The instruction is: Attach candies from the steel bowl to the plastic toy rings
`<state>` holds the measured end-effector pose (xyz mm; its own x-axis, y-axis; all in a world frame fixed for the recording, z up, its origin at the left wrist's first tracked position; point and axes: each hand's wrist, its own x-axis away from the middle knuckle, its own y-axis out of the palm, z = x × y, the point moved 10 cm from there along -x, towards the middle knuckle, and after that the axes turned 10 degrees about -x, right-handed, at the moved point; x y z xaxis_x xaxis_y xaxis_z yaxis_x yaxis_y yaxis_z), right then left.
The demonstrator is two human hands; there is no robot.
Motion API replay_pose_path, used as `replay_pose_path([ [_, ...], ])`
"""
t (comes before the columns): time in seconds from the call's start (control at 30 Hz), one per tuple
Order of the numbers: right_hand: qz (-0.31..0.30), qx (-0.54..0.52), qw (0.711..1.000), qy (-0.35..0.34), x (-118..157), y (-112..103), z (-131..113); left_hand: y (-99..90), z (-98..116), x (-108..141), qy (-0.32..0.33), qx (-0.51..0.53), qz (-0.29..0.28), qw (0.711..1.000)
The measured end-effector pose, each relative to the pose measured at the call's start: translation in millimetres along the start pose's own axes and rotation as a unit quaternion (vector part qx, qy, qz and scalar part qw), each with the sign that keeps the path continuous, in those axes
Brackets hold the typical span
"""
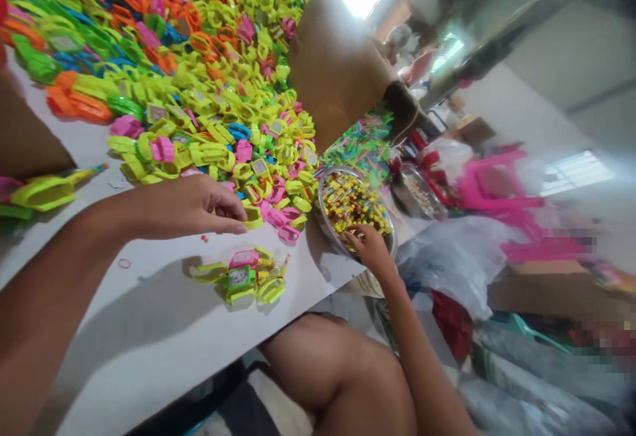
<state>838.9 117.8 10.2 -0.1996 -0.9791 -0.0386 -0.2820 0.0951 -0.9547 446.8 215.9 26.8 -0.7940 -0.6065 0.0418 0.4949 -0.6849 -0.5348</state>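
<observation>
My left hand is over the near edge of a big heap of toy watches, its thumb and fingertips closed on a yellow-green toy watch. To the right, my right hand reaches over the rim of a round metal bowl. The bowl is filled with small yellow-and-red wrapped pieces. The fingers of that hand curl in among them, and what they pinch is too small to make out. A small group of toy watches, with a green one on top, lies on the white tabletop below my left hand.
Brown cardboard stands upright beside the heap. Colourful plastic pieces lie behind the bowl, and a second metal bowl is further right. A pink stool and a clear plastic bag are beyond the table edge. A rubber band lies at left.
</observation>
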Motion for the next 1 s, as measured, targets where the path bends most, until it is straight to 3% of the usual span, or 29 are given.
replay_pose_path([
  [0.17,-0.062,0.016,0.998,0.009,-18.1,24.8,-7.6,19.8,26.9,-12.9,0.046,0.054,0.008,0.997],
  [0.43,-0.113,0.074,0.99,0.039,-26.7,33.4,-12.6,59.8,37.0,-18.9,0.048,0.214,-0.045,0.975],
  [0.6,-0.089,0.097,0.989,0.068,-22.0,26.0,-18.5,61.0,45.6,-18.3,0.059,0.245,-0.047,0.967],
  [0.73,-0.028,0.086,0.992,0.082,-16.3,-0.4,-29.9,57.7,55.9,-21.6,0.066,0.357,-0.018,0.932],
  [0.83,0.028,0.039,0.997,0.054,-8.2,-27.7,-57.8,54.0,58.5,-26.1,0.066,0.449,0.051,0.89],
  [0.93,0.05,-0.051,0.997,-0.011,14.9,-46.6,-109.6,60.0,59.0,-28.6,0.044,0.547,0.098,0.83],
  [1.0,0.036,-0.18,0.982,-0.045,38.1,-51.4,-148.9,68.3,64.7,-28.9,0.038,0.598,0.096,0.794],
])
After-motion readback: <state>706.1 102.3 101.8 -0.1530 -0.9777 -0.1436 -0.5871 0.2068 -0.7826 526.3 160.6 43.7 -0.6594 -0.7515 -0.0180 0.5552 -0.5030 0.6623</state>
